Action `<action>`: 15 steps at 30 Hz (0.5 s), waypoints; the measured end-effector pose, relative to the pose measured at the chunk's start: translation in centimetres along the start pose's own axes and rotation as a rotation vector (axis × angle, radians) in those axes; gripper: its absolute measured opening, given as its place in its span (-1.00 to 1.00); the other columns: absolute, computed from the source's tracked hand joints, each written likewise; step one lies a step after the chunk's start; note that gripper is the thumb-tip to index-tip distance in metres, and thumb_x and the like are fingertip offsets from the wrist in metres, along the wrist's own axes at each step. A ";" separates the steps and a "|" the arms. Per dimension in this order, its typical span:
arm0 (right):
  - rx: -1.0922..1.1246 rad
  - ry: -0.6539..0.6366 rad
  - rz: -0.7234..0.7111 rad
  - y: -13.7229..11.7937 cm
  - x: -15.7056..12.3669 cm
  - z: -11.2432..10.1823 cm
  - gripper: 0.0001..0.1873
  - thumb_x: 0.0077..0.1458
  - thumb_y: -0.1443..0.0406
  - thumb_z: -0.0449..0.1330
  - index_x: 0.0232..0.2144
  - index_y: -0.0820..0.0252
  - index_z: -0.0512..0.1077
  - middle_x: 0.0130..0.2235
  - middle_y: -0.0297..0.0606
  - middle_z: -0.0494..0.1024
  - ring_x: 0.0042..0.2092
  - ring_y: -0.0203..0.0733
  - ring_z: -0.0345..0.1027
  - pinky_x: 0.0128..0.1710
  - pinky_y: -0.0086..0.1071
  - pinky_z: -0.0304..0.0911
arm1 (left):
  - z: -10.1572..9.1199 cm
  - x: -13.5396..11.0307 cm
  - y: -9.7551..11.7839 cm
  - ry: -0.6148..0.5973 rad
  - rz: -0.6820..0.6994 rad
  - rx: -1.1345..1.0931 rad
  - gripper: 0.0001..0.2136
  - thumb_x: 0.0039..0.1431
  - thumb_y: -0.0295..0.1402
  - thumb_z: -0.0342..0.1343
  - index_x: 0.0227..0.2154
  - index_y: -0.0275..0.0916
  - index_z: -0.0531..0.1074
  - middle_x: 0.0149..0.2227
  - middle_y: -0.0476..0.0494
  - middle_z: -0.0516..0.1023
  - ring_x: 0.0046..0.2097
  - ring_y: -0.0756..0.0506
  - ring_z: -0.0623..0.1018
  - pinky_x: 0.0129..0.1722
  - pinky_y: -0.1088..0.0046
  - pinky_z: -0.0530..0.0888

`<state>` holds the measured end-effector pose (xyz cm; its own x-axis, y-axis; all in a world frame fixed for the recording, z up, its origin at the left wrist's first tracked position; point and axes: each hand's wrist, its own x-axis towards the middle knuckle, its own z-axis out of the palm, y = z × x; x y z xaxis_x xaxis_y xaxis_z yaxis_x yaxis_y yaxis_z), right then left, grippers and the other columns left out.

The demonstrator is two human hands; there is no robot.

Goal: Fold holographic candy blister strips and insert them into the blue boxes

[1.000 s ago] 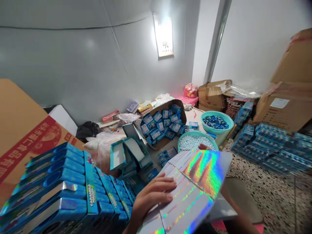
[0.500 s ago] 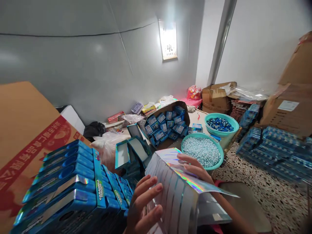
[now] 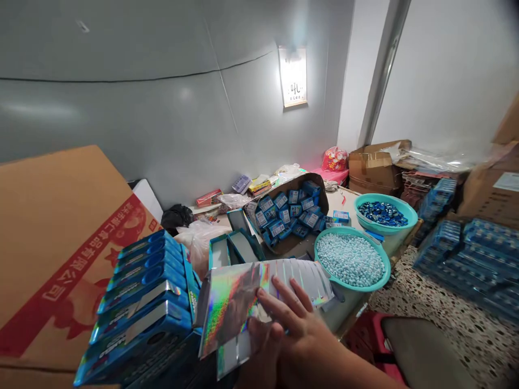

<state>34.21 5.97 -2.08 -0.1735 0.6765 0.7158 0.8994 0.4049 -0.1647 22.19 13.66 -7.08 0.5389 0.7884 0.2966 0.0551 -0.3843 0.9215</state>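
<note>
A fanned stack of holographic silver card sheets (image 3: pixel 239 302) is held low in the middle, its far end spread toward a teal basin. My right hand (image 3: pixel 300 329) reaches in from the lower right and lies on top of the sheets with its fingers stretched and spread. My left hand (image 3: pixel 259 354) is mostly hidden under the right one; its fingertips curl against the stack's near edge. To the left of the sheets stands a leaning pile of blue product boxes (image 3: pixel 146 292).
A big cardboard carton (image 3: pixel 60 243) fills the left. On the low table (image 3: pixel 357 302) are a teal basin of pale pellets (image 3: pixel 329 281), another of blue pieces (image 3: pixel 363 223), a cardboard tray of small blue boxes (image 3: pixel 319 186) and open boxes (image 3: pixel 233 248). Blue packs (image 3: pixel 474 248) and a stool (image 3: pixel 425 346) occupy the floor at right.
The view has swung left. The sheets have moved down and left toward the blue boxes, and my right hand has come over the top of them, covering the left hand.
</note>
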 end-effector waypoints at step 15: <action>0.201 -0.163 0.768 5.0 0.6 -7.0 -0.81 0.23 0.28 0.17 -0.42 0.11 0.51 -0.46 -0.39 0.59 -0.43 -0.27 0.44 -0.47 -0.44 0.18 | -1.8 1.2 1.7 0.291 0.084 0.152 -0.37 0.23 -0.29 0.18 0.31 -0.05 0.08 0.11 -0.28 0.50 0.09 -0.25 0.56 -0.05 0.11 0.61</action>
<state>41.39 4.14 2.26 0.3928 0.8855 0.2483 0.7050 -0.1165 -0.6996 21.42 14.84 -4.69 0.2855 0.8468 0.4488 0.1575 -0.5034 0.8496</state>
